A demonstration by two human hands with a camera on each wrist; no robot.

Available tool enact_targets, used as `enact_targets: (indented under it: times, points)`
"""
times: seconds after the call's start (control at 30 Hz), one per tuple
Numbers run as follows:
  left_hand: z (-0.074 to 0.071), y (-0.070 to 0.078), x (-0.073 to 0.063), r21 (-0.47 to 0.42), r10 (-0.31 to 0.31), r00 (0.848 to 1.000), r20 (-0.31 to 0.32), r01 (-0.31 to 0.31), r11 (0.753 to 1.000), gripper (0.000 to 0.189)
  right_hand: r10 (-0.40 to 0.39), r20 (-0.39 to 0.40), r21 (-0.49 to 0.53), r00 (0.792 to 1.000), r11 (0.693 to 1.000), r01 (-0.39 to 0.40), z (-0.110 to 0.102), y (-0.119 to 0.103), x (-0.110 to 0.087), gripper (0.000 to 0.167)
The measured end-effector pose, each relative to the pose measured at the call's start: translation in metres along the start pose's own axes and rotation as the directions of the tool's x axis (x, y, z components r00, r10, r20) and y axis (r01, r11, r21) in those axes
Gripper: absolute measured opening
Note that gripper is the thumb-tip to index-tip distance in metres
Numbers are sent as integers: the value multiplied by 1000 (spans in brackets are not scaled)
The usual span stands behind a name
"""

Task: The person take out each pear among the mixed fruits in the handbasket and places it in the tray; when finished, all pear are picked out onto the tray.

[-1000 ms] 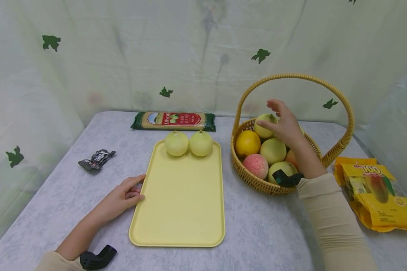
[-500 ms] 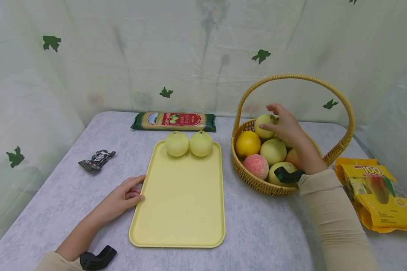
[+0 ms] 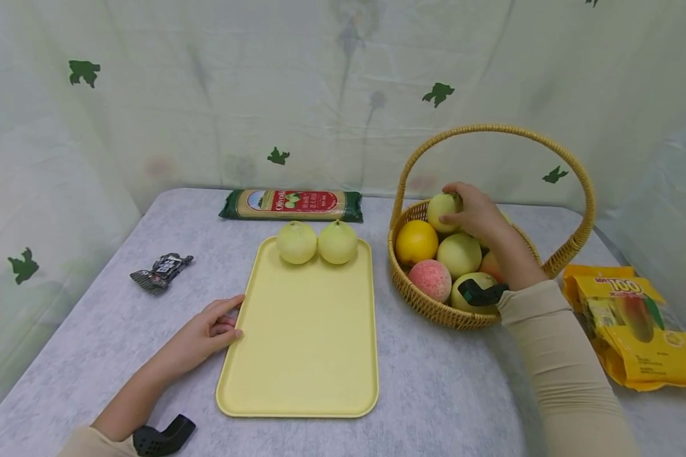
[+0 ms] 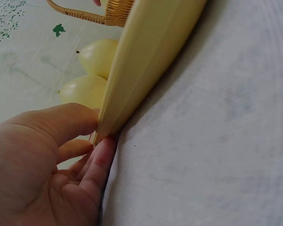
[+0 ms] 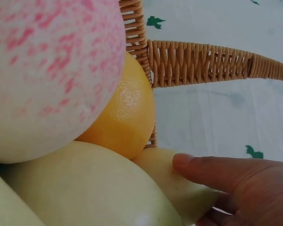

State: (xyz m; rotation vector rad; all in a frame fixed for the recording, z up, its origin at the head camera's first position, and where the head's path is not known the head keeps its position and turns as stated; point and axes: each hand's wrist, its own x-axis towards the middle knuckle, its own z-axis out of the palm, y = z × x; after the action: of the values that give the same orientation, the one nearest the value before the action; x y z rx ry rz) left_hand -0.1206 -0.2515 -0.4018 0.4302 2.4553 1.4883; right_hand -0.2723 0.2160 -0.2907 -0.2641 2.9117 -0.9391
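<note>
At the back of the wicker basket [image 3: 434, 309], my right hand [image 3: 480, 214] holds a pale green round fruit [image 3: 441, 212], thumb on its near side and fingers over its far side. The right wrist view shows the thumb pressed on that fruit [image 5: 167, 176]; the other fingers are mostly hidden behind it. My left hand [image 3: 197, 333] is at the left edge of the pale yellow tray [image 3: 303, 343]. In the left wrist view its thumb and fingers pinch the tray's rim [image 4: 111, 110]. Two more pale green fruits [image 3: 296, 242] sit side by side at the tray's far end.
Beside the held fruit lie an orange [image 3: 416, 242], a pink peach [image 3: 430, 280] and several pale green fruits [image 3: 459, 255]. The tall basket handle [image 3: 491, 129] arches over them. A pasta packet [image 3: 291, 205], a black wrapper [image 3: 162, 273] and a yellow mango bag [image 3: 634, 330] surround the tray and basket.
My right hand has come down and closed its thumb and fingers on the pale green fruit at the basket's back. The left hand has stayed on the tray's edge.
</note>
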Motion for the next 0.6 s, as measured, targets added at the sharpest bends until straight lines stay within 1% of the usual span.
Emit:
enact_targets:
  times: [0.13, 0.43, 0.6]
  points:
    - [0, 0, 0, 0, -3, 1000, 1, 3, 1000, 64, 12, 12, 12, 1000, 1000, -12, 2, 1, 1, 58]
    - [-1, 2, -1, 4, -3, 1000, 3, 3, 1000, 64, 11, 27, 114, 1000, 993, -14, 6, 7, 2, 61]
    - [-1, 2, -1, 3, 2, 1000, 0, -2, 1000, 64, 9, 35, 130, 999, 991, -14, 6, 8, 3, 62]
